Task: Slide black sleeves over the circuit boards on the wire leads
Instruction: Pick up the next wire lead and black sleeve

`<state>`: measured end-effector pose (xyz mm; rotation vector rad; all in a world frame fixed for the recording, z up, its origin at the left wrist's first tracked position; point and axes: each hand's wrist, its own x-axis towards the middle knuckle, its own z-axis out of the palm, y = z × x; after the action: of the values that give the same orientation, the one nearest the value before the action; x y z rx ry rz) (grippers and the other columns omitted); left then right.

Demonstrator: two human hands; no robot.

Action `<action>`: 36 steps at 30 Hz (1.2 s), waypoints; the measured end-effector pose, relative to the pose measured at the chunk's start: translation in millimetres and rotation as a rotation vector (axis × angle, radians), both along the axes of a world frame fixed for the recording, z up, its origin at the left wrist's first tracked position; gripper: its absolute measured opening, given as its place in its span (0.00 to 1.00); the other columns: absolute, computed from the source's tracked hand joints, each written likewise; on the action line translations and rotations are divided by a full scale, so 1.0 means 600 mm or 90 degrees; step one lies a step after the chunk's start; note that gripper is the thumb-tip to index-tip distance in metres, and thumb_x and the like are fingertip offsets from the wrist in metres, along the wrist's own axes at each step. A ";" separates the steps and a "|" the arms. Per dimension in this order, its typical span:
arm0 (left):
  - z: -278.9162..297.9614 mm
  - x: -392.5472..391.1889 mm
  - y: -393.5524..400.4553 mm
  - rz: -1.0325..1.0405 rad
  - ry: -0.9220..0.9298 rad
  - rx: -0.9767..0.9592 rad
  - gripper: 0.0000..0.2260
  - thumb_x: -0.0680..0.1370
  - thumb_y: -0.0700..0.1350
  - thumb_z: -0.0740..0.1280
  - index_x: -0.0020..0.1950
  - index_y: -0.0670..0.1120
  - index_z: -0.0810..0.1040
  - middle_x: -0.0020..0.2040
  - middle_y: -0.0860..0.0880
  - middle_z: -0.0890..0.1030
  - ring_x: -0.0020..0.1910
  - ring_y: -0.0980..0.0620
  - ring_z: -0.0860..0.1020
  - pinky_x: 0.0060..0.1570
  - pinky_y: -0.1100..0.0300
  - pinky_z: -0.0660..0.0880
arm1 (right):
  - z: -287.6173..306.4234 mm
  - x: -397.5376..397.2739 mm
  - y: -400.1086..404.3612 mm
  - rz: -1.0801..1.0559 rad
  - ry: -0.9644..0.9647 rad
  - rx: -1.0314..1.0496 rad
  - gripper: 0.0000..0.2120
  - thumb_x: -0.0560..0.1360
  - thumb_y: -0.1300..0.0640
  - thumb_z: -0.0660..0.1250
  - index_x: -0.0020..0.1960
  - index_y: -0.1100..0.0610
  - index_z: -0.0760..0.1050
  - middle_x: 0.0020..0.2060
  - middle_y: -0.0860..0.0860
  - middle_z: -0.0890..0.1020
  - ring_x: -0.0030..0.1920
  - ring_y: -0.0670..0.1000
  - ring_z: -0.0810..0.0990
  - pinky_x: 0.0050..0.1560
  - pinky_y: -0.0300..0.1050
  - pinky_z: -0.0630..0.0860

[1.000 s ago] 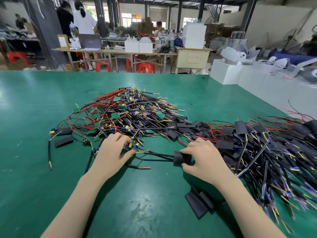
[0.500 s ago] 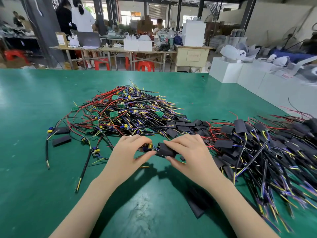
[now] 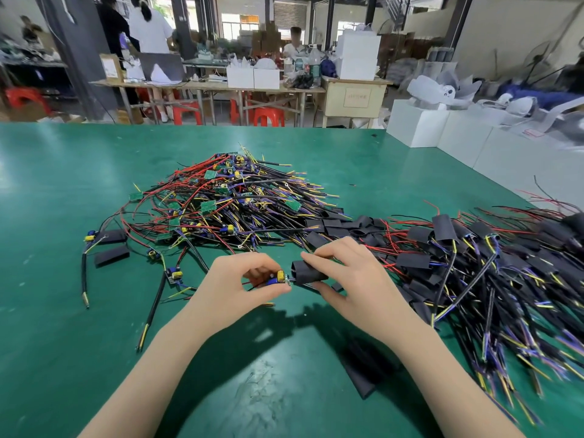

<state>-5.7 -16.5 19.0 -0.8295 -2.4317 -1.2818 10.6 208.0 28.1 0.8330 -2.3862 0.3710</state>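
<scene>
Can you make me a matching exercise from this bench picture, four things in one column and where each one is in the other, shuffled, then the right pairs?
Things
1. black sleeve
2. small circuit board
3. pile of bare boards and wires
4. pile of sleeved leads

Places
A. on the green table, far centre
B. pinched in the left hand
C. on the table's right side
D. held in the right hand

Pairs: 1-D, 2-B, 3-A, 4-C
</scene>
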 end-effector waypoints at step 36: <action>0.008 -0.003 -0.012 -0.050 -0.140 0.093 0.10 0.72 0.36 0.75 0.47 0.48 0.80 0.43 0.50 0.84 0.43 0.52 0.83 0.47 0.62 0.78 | 0.003 0.007 -0.003 0.048 -0.104 -0.109 0.16 0.70 0.56 0.71 0.58 0.55 0.80 0.47 0.48 0.79 0.48 0.52 0.74 0.52 0.48 0.72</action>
<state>-7.5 -23.8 23.5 -0.7885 -2.4519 -1.6366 14.7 206.1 29.7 0.8423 -2.4339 0.6875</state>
